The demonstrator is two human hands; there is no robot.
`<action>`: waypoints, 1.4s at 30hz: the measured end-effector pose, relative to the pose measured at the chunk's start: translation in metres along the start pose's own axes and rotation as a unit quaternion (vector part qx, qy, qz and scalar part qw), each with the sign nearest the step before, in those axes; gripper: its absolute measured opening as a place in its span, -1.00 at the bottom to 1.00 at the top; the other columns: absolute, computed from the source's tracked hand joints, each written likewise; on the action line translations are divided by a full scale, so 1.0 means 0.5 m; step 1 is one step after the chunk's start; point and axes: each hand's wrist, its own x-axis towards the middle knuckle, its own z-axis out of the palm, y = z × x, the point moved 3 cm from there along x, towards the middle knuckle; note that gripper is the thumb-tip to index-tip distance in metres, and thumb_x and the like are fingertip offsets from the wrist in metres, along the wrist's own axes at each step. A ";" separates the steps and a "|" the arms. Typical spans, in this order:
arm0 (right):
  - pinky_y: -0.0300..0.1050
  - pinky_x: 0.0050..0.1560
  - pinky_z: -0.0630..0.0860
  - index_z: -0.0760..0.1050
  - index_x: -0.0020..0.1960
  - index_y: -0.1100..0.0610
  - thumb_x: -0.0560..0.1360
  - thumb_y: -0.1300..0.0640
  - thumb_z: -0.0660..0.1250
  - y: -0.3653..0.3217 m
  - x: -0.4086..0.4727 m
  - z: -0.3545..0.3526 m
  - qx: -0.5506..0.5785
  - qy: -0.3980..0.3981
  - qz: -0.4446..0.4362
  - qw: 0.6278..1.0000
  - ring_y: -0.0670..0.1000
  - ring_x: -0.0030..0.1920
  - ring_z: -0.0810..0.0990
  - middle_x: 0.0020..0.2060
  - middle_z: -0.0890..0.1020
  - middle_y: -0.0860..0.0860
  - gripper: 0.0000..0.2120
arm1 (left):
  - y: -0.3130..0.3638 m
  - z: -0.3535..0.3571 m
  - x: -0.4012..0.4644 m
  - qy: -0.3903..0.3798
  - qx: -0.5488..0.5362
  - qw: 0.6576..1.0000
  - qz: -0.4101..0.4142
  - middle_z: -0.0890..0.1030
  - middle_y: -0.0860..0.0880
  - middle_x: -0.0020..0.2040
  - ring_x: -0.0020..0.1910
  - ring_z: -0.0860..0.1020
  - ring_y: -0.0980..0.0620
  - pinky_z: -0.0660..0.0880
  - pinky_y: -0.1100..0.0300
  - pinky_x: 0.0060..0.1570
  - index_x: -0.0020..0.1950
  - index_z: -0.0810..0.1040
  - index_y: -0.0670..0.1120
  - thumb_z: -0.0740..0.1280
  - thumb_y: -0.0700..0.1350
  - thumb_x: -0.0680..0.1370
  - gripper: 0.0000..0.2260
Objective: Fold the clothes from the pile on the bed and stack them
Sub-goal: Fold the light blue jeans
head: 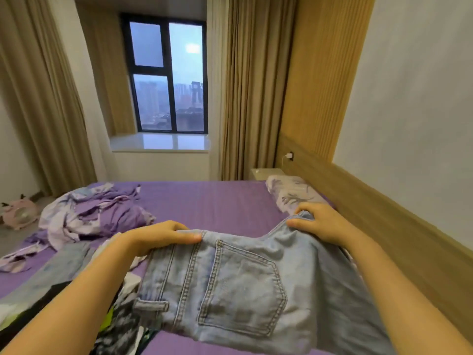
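Both hands, left hand (163,235) and right hand (321,224), pinch the jeans (230,285) mid-frame; the pile (120,316) lower left waits unfolded, no stack visible.

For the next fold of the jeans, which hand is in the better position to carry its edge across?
Probably the left hand. It pinches the light blue jeans at the seat edge near the back pocket, with bare purple sheet beyond. The right hand grips the far edge near the headboard.
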 end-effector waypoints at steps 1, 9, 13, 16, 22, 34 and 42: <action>-0.20 -0.13 0.45 0.56 -0.18 -0.05 0.41 -0.16 0.42 0.021 0.009 0.056 0.003 -0.035 0.010 0.999 -0.13 -0.14 0.56 -0.21 0.62 -0.13 -0.81 | -0.047 0.015 0.005 0.009 0.022 0.999 -0.031 0.71 0.02 -0.09 -0.09 0.68 0.06 0.60 0.24 -0.12 -0.01 0.69 -0.05 0.50 0.33 0.27 -0.48; -0.24 -0.16 0.37 0.42 0.22 0.02 0.46 -0.03 0.43 0.195 0.003 0.529 0.043 -0.297 0.103 0.948 -0.03 0.00 0.49 0.05 0.50 -0.04 -0.62 | -0.428 0.191 0.001 0.061 -0.073 0.967 -0.237 0.58 -0.15 0.19 0.08 0.60 -0.08 0.53 -0.04 0.15 0.22 0.53 -0.20 0.54 0.24 0.28 -0.30; -0.20 -0.12 0.36 0.39 0.24 0.10 0.47 0.14 0.42 0.249 -0.030 0.695 0.074 -0.364 0.146 0.917 0.01 0.02 0.49 0.07 0.50 0.03 -0.61 | -0.562 0.258 -0.016 0.085 -0.087 0.948 -0.293 0.62 -0.11 0.09 0.05 0.60 -0.04 0.52 0.02 0.14 0.12 0.56 -0.14 0.57 0.14 0.31 -0.46; -0.19 -0.18 0.31 0.45 0.06 0.14 0.49 0.21 0.40 0.265 -0.040 0.784 0.094 -0.358 0.140 0.919 0.02 -0.08 0.49 -0.06 0.56 0.07 -0.80 | -0.633 0.285 -0.021 0.071 -0.110 0.938 -0.321 0.62 -0.06 0.06 0.05 0.59 -0.04 0.52 0.02 0.14 0.07 0.56 -0.10 0.56 0.06 0.35 -0.59; -0.07 -0.06 0.42 0.39 0.12 0.10 0.59 0.05 0.26 0.291 -0.040 0.897 0.067 -0.353 0.113 0.926 0.10 -0.03 0.56 -0.03 0.60 0.05 -0.83 | -0.743 0.287 -0.033 0.036 -0.173 0.922 -0.346 0.66 0.05 -0.02 -0.06 0.64 0.09 0.55 0.19 -0.08 -0.02 0.58 0.04 0.55 0.02 0.36 -0.73; -0.28 -0.09 0.48 0.47 0.10 -0.04 0.49 -0.03 0.39 0.212 0.024 1.022 0.123 -0.616 0.200 0.752 -0.09 0.01 0.58 0.03 0.57 -0.10 -0.78 | -0.956 0.121 -0.083 -0.215 -0.213 0.847 -0.437 0.63 -0.10 0.18 0.16 0.60 -0.07 0.52 0.05 0.19 0.27 0.54 -0.16 0.53 -0.01 0.39 -0.50; -0.11 -0.18 0.28 0.35 -0.10 0.04 0.54 0.09 0.33 0.268 0.045 1.241 -0.030 -0.441 0.138 0.886 0.03 -0.10 0.44 -0.13 0.48 0.01 -0.85 | -1.117 0.186 0.021 -0.038 0.351 0.838 -0.416 0.50 -0.03 0.25 0.25 0.45 -0.09 0.38 0.03 0.15 0.33 0.38 0.02 0.35 0.13 0.50 -0.55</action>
